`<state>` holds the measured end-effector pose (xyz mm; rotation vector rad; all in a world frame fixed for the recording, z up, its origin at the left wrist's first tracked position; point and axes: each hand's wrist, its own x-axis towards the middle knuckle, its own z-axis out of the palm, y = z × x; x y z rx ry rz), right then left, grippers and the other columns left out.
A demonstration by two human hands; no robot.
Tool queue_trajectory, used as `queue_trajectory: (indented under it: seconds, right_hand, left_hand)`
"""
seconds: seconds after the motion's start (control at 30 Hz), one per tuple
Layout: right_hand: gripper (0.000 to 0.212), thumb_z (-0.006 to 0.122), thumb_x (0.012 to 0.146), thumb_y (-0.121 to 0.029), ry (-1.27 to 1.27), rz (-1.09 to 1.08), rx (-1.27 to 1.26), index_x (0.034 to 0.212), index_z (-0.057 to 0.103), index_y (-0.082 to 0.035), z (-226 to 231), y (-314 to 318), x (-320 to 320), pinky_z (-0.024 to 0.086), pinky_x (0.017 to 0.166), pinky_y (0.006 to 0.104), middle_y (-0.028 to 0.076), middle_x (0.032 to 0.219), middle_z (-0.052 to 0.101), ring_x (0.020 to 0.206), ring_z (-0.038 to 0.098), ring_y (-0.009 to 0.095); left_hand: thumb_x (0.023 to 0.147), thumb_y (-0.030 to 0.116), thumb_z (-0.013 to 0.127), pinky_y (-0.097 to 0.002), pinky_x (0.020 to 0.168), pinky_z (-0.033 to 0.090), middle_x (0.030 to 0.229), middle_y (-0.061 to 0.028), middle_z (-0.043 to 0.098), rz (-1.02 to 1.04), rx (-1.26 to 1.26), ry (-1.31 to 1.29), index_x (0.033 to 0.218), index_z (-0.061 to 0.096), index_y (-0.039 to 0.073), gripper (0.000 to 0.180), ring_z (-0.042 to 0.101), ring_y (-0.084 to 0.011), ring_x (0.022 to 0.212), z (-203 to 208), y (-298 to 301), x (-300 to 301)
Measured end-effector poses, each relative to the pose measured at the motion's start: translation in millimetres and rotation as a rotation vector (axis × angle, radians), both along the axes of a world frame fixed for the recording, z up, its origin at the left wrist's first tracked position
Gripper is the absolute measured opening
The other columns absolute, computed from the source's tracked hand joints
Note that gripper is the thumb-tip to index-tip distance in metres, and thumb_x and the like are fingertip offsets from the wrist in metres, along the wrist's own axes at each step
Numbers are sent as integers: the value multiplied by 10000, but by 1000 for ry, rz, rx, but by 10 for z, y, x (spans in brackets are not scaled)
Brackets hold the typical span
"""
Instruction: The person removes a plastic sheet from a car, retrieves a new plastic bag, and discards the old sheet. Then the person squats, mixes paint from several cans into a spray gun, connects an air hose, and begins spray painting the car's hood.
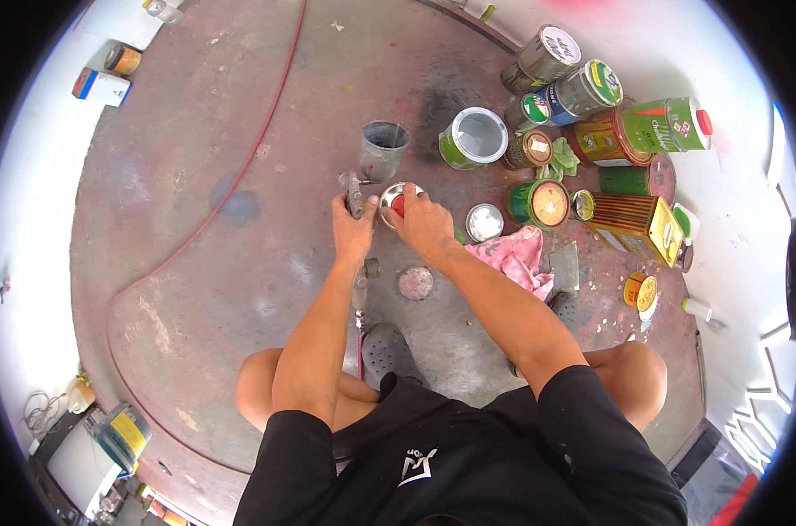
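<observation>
My left hand (354, 230) is closed on a grey metal piece (355, 195), which looks like the head of a spray gun. Below my left wrist, a grey metal handle (360, 289) with a fitting joins a red hose; my forearm partly hides whether both are one tool. My right hand (424, 226) grips a round silver cup (388, 214) at its rim, its fingers reaching over red stuff (398, 205) inside. Just beyond stands a grey bucket (386, 165) with a thin stick in it. A round, paint-stained disc (415, 283) lies nearer to me on the floor.
Right of my hands stand an open green-and-grey can (473, 138), a small white-topped tin (484, 223) and several paint cans (550, 203). A pink cloth (514, 256) lies beside my right forearm. A red hose (240, 175) curves across the floor at left.
</observation>
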<state>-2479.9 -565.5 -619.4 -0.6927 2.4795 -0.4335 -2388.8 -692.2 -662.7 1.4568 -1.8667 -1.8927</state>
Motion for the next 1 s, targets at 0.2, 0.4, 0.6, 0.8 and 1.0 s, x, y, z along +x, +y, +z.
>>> queue_trajectory:
  seconds: [0.2, 0.4, 0.6, 0.8, 1.0]
  right_hand:
    - [401, 714, 999, -348, 118, 142, 10, 1279, 578, -96, -76, 2, 21, 636, 788, 518, 223, 1156, 672, 997, 741, 425]
    - [397, 742, 962, -269, 460, 545, -167, 1270, 591, -69, -92, 223, -91, 632, 804, 496, 224, 1232, 636, 1049, 702, 393]
    - [418, 737, 933, -188, -38, 86, 123, 1254, 574, 25, 115, -20, -28, 631, 835, 514, 235, 1253, 625, 1106, 713, 401]
    - [444, 722, 904, -107, 146, 553, -56, 1314, 589, -1, -21, 190, -268, 607, 944, 509, 202, 1289, 610, 1191, 677, 393]
    - [466, 707, 878, -58, 169, 797, -145, 1339, 644, -85, -19, 258, -475, 534, 1057, 495, 137, 1352, 575, 1229, 593, 390]
  left_hand:
    - [941, 369, 832, -459, 1086, 482, 1316, -226, 698, -47, -90, -31, 1418, 554, -7, 668, 666, -362, 1218, -447, 58, -72]
    - [955, 348, 830, -391, 850, 584, 1228, -178, 707, -72, -188, -100, 1410, 572, -13, 635, 692, -246, 1046, -301, 74, -87]
    - [940, 398, 841, -436, 1078, 496, 1329, -241, 690, -97, -225, -141, 1430, 559, -31, 709, 657, -332, 1240, -242, 101, -101]
    - [935, 460, 815, -482, 1100, 466, 1349, -221, 702, -100, -256, -142, 1442, 561, 43, 704, 664, -391, 1268, -297, 99, -111]
    - [941, 441, 811, -488, 1089, 473, 1352, -222, 697, -107, -247, -163, 1436, 561, 42, 683, 660, -397, 1271, -363, 114, -106]
